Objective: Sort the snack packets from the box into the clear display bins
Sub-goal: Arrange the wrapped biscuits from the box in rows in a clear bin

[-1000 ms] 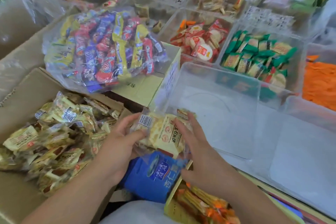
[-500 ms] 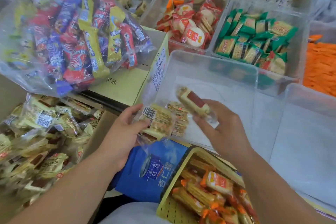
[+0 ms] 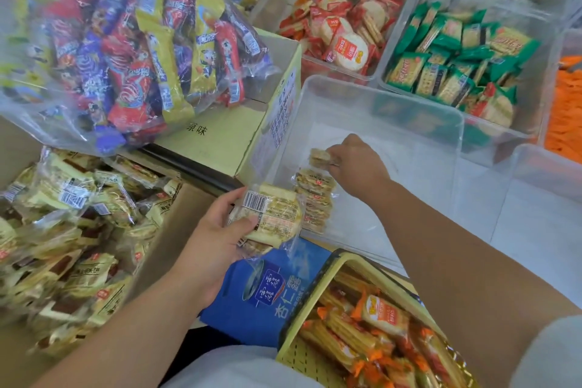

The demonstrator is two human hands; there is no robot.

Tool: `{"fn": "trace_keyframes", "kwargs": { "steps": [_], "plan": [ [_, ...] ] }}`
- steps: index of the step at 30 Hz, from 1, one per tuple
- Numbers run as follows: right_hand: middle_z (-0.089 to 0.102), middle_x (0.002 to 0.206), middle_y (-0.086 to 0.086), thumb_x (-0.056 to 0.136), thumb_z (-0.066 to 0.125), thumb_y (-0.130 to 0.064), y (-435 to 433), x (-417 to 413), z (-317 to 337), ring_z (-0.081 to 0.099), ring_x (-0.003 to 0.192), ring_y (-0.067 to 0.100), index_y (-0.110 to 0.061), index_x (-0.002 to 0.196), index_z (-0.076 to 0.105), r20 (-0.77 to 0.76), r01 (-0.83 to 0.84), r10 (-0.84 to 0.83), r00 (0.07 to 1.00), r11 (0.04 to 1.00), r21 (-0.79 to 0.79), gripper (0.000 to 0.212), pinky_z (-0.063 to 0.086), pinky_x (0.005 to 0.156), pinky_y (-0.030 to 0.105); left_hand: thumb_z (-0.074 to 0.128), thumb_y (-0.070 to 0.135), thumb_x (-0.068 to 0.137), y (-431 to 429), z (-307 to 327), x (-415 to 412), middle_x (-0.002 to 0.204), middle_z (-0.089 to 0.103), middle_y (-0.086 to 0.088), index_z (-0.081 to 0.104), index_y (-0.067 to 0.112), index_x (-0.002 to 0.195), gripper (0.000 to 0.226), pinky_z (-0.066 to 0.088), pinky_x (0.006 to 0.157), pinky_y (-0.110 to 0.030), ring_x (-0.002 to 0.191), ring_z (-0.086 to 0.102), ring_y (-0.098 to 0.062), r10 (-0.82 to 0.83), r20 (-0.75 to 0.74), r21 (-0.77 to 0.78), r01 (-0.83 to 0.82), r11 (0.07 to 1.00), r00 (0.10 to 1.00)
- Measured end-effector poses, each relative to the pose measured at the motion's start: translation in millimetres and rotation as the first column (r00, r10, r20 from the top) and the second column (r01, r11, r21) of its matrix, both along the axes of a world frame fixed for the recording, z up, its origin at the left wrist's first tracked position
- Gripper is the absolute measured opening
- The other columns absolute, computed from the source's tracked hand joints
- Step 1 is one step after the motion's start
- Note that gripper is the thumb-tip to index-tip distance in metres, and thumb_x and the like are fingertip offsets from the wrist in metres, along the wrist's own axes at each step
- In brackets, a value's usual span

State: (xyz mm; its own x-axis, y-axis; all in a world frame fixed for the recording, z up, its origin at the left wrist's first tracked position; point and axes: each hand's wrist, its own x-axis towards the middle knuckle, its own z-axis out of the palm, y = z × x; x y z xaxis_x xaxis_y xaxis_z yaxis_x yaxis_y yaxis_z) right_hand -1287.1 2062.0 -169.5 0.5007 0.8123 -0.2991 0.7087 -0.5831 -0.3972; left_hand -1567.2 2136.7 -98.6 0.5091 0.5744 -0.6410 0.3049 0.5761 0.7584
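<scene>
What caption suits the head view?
Right hand pinches a snack packet inside the clear bin; left hand holds more packets.

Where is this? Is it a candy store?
Probably a snack shop or its stockroom: clear plastic display bins hold sorted red packets and green packets, a brown cardboard box is full of beige snack packets, and a big clear bag holds colourful wrapped sticks.

The clear bin (image 3: 381, 97) has open floor right of its packet row (image 3: 315, 195); a yellow carton (image 3: 220, 142) crowds its left wall.
</scene>
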Motion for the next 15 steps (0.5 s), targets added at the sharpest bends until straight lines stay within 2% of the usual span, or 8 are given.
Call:
{"fn": "trace_keyframes", "kwargs": {
  "steps": [3,6,9,12,15],
  "plan": [
    [0.055,0.111,0.009,0.103,0.051,-0.046,8.7,-7.5,-5.8,0.057,0.1,0.031,-0.022,0.124,0.065,-0.091,-0.049,0.045,0.995,0.998,-0.038,0.035,0.049,0.083,0.039,0.061,0.003,0.099,-0.6,0.2,-0.6,0.12,0.076,-0.001,0.062,0.031,0.131,0.043,0.064,0.074,-0.036,0.105,0.075,-0.027,0.01,0.012,-0.005,-0.01,1.0,1.0],
    [0.062,0.117,0.014,0.108,0.038,-0.042,9.6,-16.2,-9.3,0.059,0.107,0.034,-0.017,0.131,0.06,-0.2,-0.147,0.131,0.971,0.987,-0.065,0.041,0.048,0.09,0.042,0.061,0.003,0.099,-2.3,1.4,-2.4,0.122,0.075,-0.002,0.061,0.031,0.132,0.043,0.064,0.076,-0.038,0.106,0.075,-0.027,0.011,0.017,-0.003,-0.011,1.0,1.0],
    [0.061,0.13,0.014,0.109,0.034,-0.037,7.0,-19.5,-11.0,0.056,0.118,0.034,-0.015,0.14,0.056,-0.232,-0.174,0.148,0.961,0.98,-0.096,0.043,0.044,0.098,0.04,0.061,0.003,0.099,-3.2,3.4,-4.7,0.122,0.075,-0.003,0.061,0.03,0.132,0.043,0.064,0.076,-0.039,0.107,0.074,-0.027,0.04,0.04,-0.03,-0.039,0.999,0.998],
    [0.059,0.139,0.011,0.11,0.034,-0.035,5.0,-17.4,-10.5,0.054,0.124,0.031,-0.018,0.144,0.053,-0.239,-0.175,0.145,0.96,0.979,-0.109,0.043,0.04,0.101,0.036,0.06,0.004,0.099,-3.3,6.1,-6.1,0.123,0.075,-0.004,0.061,0.03,0.133,0.042,0.063,0.076,-0.039,0.108,0.074,-0.028,0.063,0.054,-0.06,-0.06,0.996,0.997],
    [0.055,0.144,0.009,0.109,0.034,-0.04,4.0,-16.4,-8.5,0.052,0.128,0.031,-0.02,0.149,0.045,-0.261,-0.203,0.158,0.952,0.967,-0.155,0.046,0.04,0.102,0.038,0.061,0.006,0.098,-3.1,10.1,-5.8,0.123,0.075,-0.005,0.06,0.028,0.135,0.043,0.063,0.076,-0.038,0.109,0.074,-0.028,0.091,0.077,-0.094,-0.083,0.992,0.993]
  ]
}}
